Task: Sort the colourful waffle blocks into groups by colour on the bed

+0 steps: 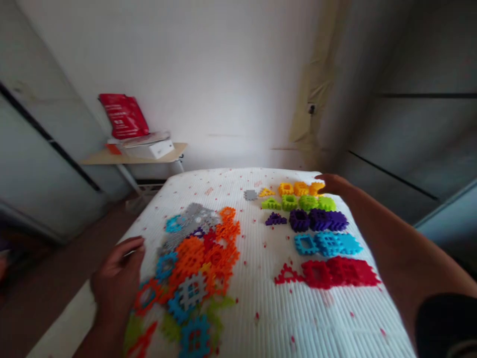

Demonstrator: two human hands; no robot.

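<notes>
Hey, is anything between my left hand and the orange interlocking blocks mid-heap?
Yes: a blue interlocking block with an opening and some grey interlocking blocks lie between your left hand and the orange interlocking blocks, along their left side.

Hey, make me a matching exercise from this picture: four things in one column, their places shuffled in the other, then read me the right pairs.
Things:
1. Red bag
2. Left hand
3. Right hand
4. Lone grey piece

Places:
A. Beside the mixed pile
B. Next to the yellow triangle
C. At the small side table by the wall
D. At the right end of the yellow row

Pairs: 1-C, 2-A, 3-D, 4-B
</notes>
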